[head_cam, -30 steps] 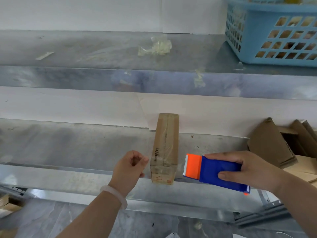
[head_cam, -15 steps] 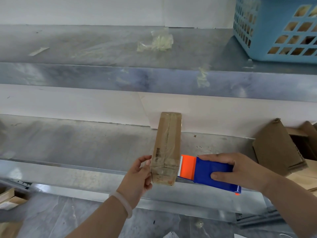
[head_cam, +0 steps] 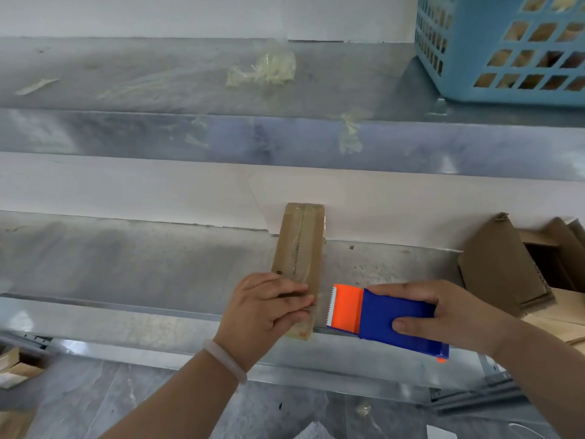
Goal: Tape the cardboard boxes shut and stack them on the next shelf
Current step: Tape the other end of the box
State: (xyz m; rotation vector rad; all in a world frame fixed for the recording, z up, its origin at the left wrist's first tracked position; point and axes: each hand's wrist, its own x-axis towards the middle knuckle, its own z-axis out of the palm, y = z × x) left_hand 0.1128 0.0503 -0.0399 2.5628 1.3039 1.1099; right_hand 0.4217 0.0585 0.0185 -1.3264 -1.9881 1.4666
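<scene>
The narrow brown cardboard box [head_cam: 300,245] lies lengthwise on the lower grey metal shelf [head_cam: 126,258]. Its far end is against the white wall and its near end is at the shelf's front lip. Clear tape already runs along its top seam.

A second ago the left hand [head_cam: 266,307] hung loosely curled beside the box, not touching it. Half a second ago it gripped the box's near left edge. Now it lies over the near end with fingers flat and straight, pressing down on the top face. The right hand [head_cam: 443,315] has stayed wrapped around the blue plastic tape dispenser with the orange toothed head [head_cam: 386,318], and has brought it in. Its serrated edge now sits just beside the box's right side. A faint film of clear tape seems to bridge the teeth and the box, though it is too thin to be sure.

I judge that the left hand is now pinning the tape end and steadying the box so the right hand can tear the strip on the teeth. That would finish sealing this box, which must then go onto the upper metal shelf [head_cam: 158,74], where a light-blue plastic basket [head_cam: 506,58] stands at the right. Open cardboard boxes [head_cam: 506,267] wait at the right of the lower shelf.
</scene>
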